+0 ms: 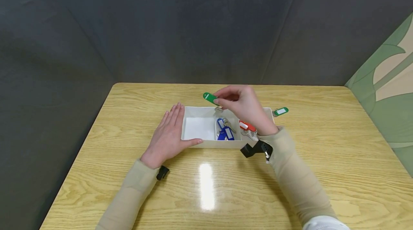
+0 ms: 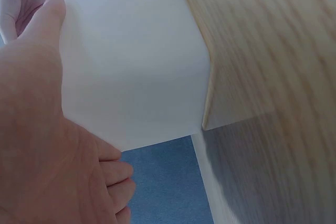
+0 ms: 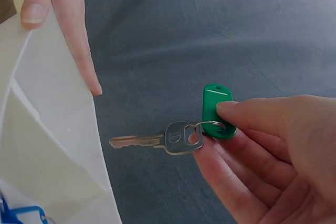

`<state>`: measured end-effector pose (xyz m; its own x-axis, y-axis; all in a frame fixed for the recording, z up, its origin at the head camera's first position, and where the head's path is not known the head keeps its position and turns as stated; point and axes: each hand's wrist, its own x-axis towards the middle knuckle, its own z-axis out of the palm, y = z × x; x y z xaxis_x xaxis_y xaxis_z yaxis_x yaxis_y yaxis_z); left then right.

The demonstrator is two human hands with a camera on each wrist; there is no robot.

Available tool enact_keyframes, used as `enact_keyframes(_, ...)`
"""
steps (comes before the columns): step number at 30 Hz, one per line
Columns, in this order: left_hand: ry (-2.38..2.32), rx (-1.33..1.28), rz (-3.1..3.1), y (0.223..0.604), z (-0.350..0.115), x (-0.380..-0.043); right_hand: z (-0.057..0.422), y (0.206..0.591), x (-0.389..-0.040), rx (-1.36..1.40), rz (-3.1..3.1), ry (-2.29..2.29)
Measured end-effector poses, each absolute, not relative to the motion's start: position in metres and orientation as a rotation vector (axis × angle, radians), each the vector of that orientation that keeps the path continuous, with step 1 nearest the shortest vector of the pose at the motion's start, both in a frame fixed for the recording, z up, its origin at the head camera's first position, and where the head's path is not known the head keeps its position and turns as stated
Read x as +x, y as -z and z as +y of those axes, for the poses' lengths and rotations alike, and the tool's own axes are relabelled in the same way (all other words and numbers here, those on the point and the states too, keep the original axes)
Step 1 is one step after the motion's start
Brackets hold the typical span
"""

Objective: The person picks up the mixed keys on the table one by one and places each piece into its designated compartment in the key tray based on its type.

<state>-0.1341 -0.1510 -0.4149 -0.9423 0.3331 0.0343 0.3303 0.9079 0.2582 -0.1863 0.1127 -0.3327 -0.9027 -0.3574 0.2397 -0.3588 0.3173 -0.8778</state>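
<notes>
My right hand pinches a green key tag between thumb and fingers, above the far rim of a white divided box. From the tag's ring hangs a silver key, pointing toward the box in the right wrist view. My left hand lies along the box's left end, fingers straight, thumb on the near rim. Blue key tags with keys lie in the middle compartment. Red key tags with keys are in the right one, partly hidden by my right wrist. The left compartment shows its bare white bottom.
Another green key tag with a key lies at the box's far right corner. The box stands on a wooden table, with a dark curtain behind it. A leaf-patterned panel stands at the right.
</notes>
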Motion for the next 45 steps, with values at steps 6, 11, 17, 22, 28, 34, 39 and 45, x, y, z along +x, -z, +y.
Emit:
enact_keyframes(6,-0.419,0.527,3.054,0.415,-0.151,-0.134,0.107,0.341,-0.188,0.735,-2.571,-1.657)
enact_keyframes(11,-0.412,0.529,3.058,0.415,-0.150,-0.134,0.102,0.349,-0.188,0.764,-2.587,-1.624)
enact_keyframes(17,-0.407,0.540,3.062,0.415,-0.150,-0.134,0.096,0.358,-0.186,0.775,-2.617,-1.558)
enact_keyframes(22,-0.403,0.544,3.064,0.416,-0.151,-0.134,0.091,0.364,-0.185,0.785,-2.636,-1.559)
enact_keyframes(28,-0.403,0.540,3.062,0.416,-0.150,-0.134,0.085,0.371,-0.185,0.786,-2.686,-1.601)
enact_keyframes(34,-0.401,0.542,3.057,0.415,-0.149,-0.134,0.086,0.374,-0.185,0.694,-2.718,-1.559)
enact_keyframes(39,-0.406,0.539,3.056,0.415,-0.149,-0.134,0.091,0.372,-0.185,0.691,-2.697,-1.556)
enact_keyframes(45,-0.409,0.534,3.052,0.416,-0.149,-0.133,0.094,0.369,-0.182,0.690,-2.684,-1.561)
